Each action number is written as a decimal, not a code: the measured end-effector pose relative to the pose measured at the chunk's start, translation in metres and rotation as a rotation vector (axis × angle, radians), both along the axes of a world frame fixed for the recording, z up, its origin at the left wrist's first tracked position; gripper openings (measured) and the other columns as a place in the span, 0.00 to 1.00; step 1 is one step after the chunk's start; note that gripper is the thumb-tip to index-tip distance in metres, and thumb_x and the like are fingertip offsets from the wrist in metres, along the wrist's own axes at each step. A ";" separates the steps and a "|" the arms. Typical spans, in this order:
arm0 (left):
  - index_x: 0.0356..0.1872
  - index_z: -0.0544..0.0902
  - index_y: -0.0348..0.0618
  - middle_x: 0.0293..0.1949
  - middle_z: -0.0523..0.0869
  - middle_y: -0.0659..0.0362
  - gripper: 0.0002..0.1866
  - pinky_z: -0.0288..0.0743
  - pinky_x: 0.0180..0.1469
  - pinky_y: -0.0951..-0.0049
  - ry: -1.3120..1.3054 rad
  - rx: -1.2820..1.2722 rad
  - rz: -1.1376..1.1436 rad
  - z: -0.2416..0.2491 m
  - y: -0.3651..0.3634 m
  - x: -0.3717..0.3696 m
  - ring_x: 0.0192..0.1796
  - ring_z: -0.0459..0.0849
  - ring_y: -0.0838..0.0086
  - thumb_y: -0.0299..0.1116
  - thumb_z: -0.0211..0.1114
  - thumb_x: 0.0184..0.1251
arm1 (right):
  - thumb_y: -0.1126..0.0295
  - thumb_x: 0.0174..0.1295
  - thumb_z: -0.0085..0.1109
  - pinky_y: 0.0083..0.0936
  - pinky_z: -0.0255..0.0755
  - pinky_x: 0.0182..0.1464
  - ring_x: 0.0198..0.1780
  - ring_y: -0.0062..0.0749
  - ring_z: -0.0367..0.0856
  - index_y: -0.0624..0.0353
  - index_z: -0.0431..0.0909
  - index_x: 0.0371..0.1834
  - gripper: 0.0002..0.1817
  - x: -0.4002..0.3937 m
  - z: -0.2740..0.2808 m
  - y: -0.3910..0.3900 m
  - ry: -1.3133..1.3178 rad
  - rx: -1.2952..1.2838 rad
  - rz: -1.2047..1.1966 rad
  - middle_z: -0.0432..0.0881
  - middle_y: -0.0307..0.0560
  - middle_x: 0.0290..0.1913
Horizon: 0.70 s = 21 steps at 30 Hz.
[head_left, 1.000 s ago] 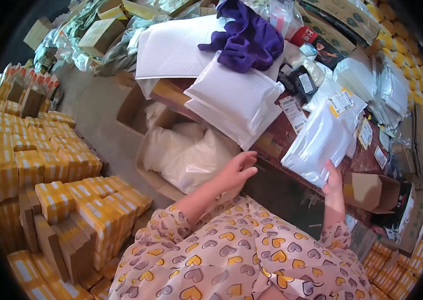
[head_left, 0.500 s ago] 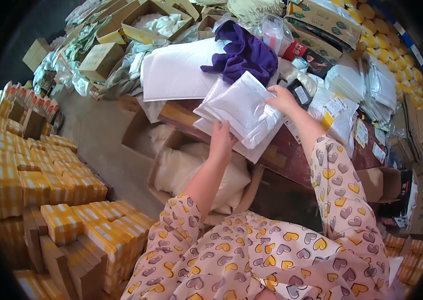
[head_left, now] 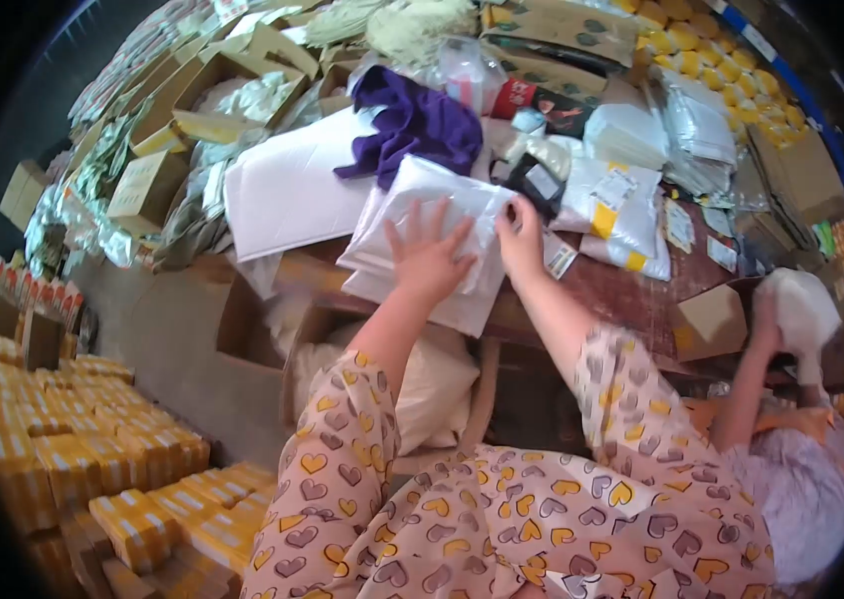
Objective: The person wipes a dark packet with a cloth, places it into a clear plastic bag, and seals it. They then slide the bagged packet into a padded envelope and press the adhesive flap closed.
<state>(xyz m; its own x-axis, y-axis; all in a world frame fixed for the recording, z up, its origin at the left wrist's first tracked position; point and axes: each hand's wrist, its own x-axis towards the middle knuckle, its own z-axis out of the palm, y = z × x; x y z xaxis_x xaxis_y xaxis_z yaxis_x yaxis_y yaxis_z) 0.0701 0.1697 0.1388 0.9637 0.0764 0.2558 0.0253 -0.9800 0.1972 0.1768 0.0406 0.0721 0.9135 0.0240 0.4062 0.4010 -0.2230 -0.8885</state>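
A white padded mailer [head_left: 477,205] lies on top of other white mailers at the table's near edge. My left hand [head_left: 428,250] is spread flat on it, fingers apart. At its right edge my right hand [head_left: 521,240] is closed, thumb and fingers pinching the edge of the mailer. Behind it rests a crumpled purple cloth [head_left: 417,125], partly over a stack of large white padded sheets [head_left: 297,180]. Just beyond my right hand are a black packet with a white label [head_left: 540,182] and a plump labelled white parcel [head_left: 606,210].
Another person's arm [head_left: 741,384] holds a white bag [head_left: 801,309] by an open carton [head_left: 711,324] at the right. Yellow-and-white taped boxes [head_left: 92,429] are stacked at lower left. A carton with a pale sack [head_left: 432,384] stands below the table edge.
My left hand has gone from gripping the mailer's near edge to lying flat on top. The mailer is lowered onto the pile. A co-worker with a white bag has appeared at the right.
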 end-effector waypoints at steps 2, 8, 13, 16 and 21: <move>0.60 0.65 0.69 0.68 0.52 0.62 0.27 0.28 0.63 0.37 0.045 0.017 0.025 0.002 -0.006 0.013 0.70 0.41 0.57 0.54 0.53 0.57 | 0.72 0.53 0.56 0.31 0.62 0.57 0.55 0.40 0.69 0.63 0.69 0.51 0.21 -0.042 0.010 -0.028 0.106 0.014 0.055 0.72 0.54 0.52; 0.55 0.71 0.66 0.66 0.56 0.61 0.25 0.28 0.63 0.39 -0.121 -0.069 0.037 -0.017 -0.004 0.011 0.69 0.43 0.56 0.48 0.59 0.54 | 0.74 0.53 0.55 0.25 0.64 0.53 0.50 0.33 0.71 0.63 0.71 0.48 0.17 -0.065 -0.013 -0.121 0.360 0.005 0.011 0.73 0.49 0.48; 0.53 0.72 0.55 0.62 0.61 0.55 0.26 0.38 0.64 0.43 -0.338 -0.213 0.005 -0.018 0.001 0.000 0.68 0.50 0.53 0.37 0.64 0.49 | 0.75 0.52 0.56 0.24 0.64 0.53 0.49 0.31 0.72 0.65 0.71 0.48 0.18 -0.020 -0.010 -0.150 0.241 -0.147 -0.163 0.76 0.50 0.45; 0.54 0.71 0.52 0.60 0.63 0.52 0.28 0.43 0.63 0.45 -0.341 -0.206 -0.041 0.008 -0.012 -0.026 0.67 0.52 0.51 0.32 0.64 0.47 | 0.70 0.48 0.60 0.31 0.62 0.56 0.53 0.44 0.70 0.62 0.71 0.50 0.23 0.035 -0.008 -0.138 0.068 -0.415 -0.122 0.75 0.54 0.49; 0.53 0.71 0.47 0.57 0.67 0.49 0.29 0.54 0.61 0.50 -0.267 -0.347 -0.167 0.017 -0.025 -0.060 0.63 0.58 0.48 0.25 0.65 0.43 | 0.63 0.43 0.66 0.36 0.48 0.66 0.66 0.48 0.53 0.51 0.48 0.66 0.47 0.127 -0.011 -0.090 0.067 -1.050 0.073 0.55 0.55 0.65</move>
